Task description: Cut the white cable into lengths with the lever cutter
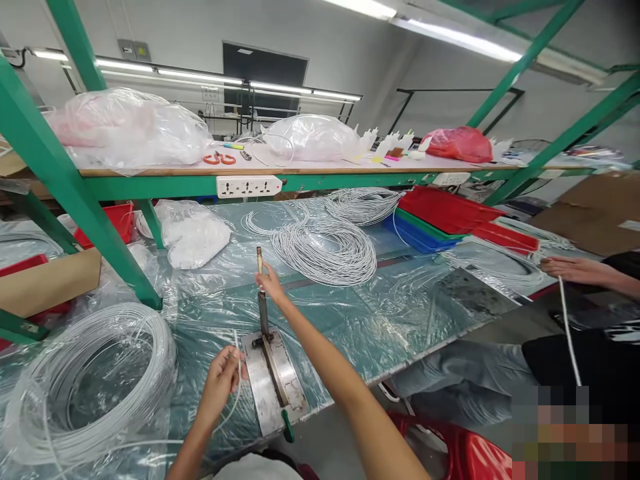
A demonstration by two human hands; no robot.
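Observation:
My left hand [223, 375] pinches a thin white cable [237, 393], close to the left side of a metal bench cutter [275, 383]. The cable's short end sticks up above my fingers and its length curves down toward the table edge. My right hand [270, 283] is closed around the upright lever handle [259, 260] of the cutter. That lever stands raised at the back of the metal base, with a spring at its foot. To the left lies a large coil of white cable [150, 360], partly under clear plastic.
Bundles of cut white cable [325, 257] lie beyond the cutter. Stacked red, green and blue trays [425, 230] stand at back right. A green post [110, 227] rises at left. A co-worker's hand [575, 270] holds a cable at right. A red stool [465, 447] is below.

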